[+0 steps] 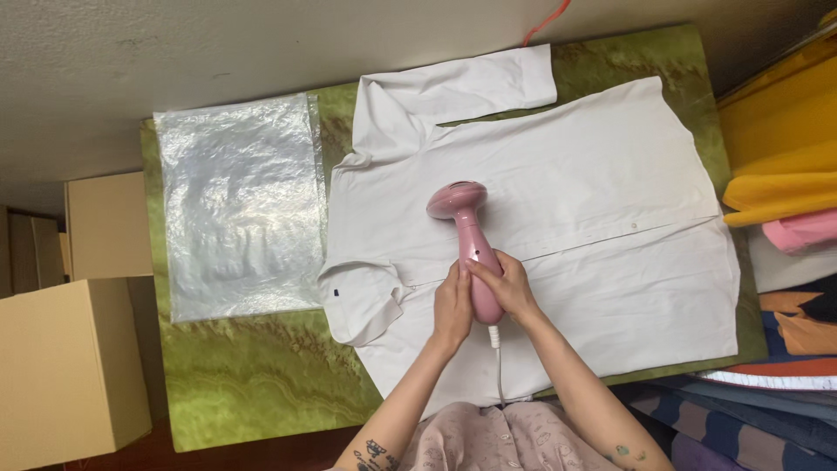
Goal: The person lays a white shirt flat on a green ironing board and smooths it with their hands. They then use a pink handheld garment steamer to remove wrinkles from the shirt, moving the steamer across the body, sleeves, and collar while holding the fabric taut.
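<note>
A white button-up shirt point(575, 183) lies flat on a green marbled table point(253, 375), collar to the left and one sleeve folded across the top. A pink handheld garment steamer point(466, 228) rests with its head on the shirt's chest. My right hand point(507, 288) is wrapped around the steamer's handle. My left hand point(452, 307) presses against the same handle from the left side. A white cord point(499, 366) runs from the handle's base toward my body.
A clear plastic bag point(237, 205) lies flat on the table left of the shirt. Cardboard boxes point(65, 366) stand at the left. Stacked folded clothes point(785, 174) in yellow, pink and dark colours sit at the right edge. An orange cord point(545, 19) shows behind the table.
</note>
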